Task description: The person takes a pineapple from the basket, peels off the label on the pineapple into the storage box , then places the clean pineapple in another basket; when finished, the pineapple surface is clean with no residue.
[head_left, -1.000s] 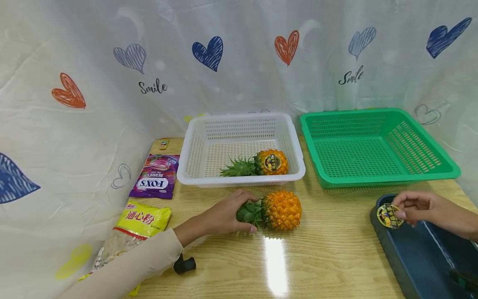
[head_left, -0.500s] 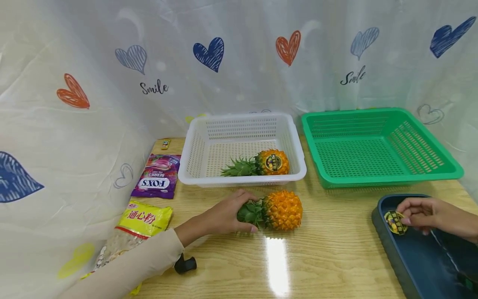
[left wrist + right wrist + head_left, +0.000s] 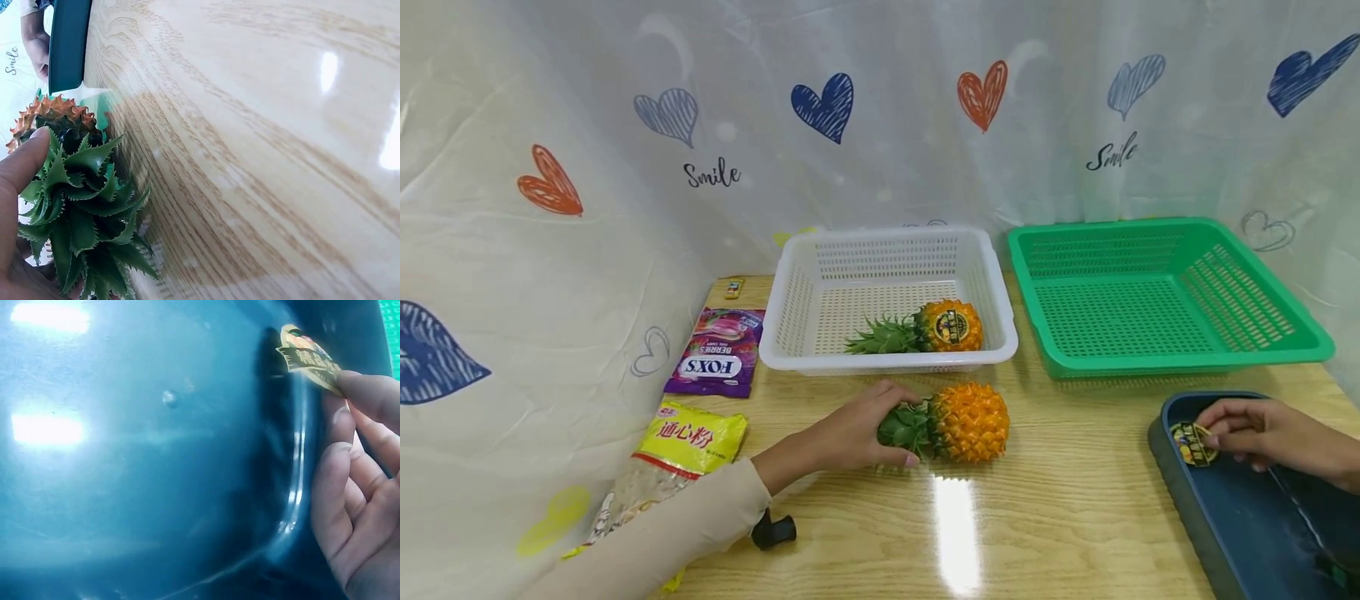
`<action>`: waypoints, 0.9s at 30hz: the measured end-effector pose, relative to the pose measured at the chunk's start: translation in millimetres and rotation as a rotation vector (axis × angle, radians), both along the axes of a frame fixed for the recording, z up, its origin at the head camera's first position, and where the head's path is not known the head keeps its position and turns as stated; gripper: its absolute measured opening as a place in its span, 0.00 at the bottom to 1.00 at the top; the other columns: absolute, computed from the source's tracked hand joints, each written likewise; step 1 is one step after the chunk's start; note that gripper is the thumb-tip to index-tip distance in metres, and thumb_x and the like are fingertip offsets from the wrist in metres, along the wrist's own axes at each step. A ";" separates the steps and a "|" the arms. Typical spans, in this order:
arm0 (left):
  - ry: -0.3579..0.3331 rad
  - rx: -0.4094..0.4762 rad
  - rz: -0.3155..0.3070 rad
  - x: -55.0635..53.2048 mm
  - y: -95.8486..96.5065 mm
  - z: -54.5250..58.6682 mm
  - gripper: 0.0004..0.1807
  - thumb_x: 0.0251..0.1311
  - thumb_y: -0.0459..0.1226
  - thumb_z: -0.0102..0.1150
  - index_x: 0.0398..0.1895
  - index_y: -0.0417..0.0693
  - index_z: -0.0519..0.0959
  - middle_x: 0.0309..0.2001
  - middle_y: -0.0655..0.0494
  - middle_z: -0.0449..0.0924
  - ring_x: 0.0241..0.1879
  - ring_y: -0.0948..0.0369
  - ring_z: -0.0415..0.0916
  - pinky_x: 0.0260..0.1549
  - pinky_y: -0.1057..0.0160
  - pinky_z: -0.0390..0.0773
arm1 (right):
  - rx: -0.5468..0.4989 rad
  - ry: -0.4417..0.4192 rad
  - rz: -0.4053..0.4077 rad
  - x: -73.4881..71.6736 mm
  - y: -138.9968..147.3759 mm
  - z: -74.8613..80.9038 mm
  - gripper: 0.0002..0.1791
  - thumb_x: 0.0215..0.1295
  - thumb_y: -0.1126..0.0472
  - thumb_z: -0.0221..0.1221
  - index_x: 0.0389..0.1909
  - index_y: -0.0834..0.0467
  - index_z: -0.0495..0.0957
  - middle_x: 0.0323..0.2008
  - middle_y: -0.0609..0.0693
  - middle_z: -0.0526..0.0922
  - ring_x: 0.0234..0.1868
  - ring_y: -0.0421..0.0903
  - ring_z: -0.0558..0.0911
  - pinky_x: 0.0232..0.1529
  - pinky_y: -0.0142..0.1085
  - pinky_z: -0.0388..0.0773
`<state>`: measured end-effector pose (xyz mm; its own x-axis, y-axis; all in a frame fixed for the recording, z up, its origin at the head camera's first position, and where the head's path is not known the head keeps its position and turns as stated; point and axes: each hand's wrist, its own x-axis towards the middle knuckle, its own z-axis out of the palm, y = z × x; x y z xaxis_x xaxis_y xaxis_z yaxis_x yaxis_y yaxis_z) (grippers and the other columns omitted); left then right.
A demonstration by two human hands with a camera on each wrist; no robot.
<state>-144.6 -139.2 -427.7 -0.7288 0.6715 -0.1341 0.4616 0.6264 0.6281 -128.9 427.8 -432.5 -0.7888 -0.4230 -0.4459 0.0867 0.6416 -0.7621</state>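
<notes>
Head view: an orange, spiky-skinned pineapple with a green leafy crown (image 3: 970,422) lies on its side on the pale wood-grain table (image 3: 1075,517), just in front of the white perforated plastic basket (image 3: 887,363).
Left hand (image 3: 859,429): curled round the crown; a light, steady hold there should stop rolling and leave the fruit's body accessible.
Right hand (image 3: 1262,429): pinches the round black-and-gold sticker (image 3: 1190,444) over the dark blue tray's (image 3: 1247,525) far left corner.
Sticker handling: fingertips best at its edge, off the printed face, to avoid creases.
</notes>
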 end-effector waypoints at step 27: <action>-0.011 -0.011 -0.002 -1.1 0.7 -0.3 0.42 0.58 0.58 0.68 0.73 0.59 0.63 0.70 0.58 0.63 0.71 0.56 0.64 0.65 0.48 0.71 | 0.326 0.036 -0.072 6.5 -7.7 10.6 0.38 0.75 0.47 0.55 0.70 0.73 0.60 0.56 0.68 0.77 0.43 0.45 0.82 0.31 0.41 0.76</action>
